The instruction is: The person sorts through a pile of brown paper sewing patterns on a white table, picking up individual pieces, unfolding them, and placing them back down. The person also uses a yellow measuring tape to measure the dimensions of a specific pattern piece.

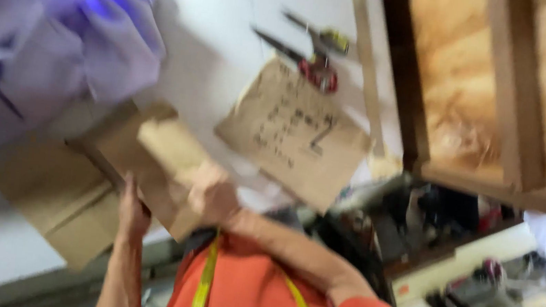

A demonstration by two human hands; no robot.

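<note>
Left hand (132, 211): curled around the near edge of the cardboard piece (145, 179).
Right hand (213, 196): on the same cardboard; grip too blurred to tell.
Cardboard: on the white surface (190, 39), left.
Far left: lilac fabric (57, 44).
Far right: red-handled scissors (318, 69).

White tabletop (196, 47) lies open between cardboard sheets (59, 197) and scissors (308, 64)

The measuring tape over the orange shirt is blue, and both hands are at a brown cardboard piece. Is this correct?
No. The head view shows that the measuring tape is yellow, not blue. It does lie over the orange shirt, and the left hand and the right hand are at the brown cardboard piece.
</note>
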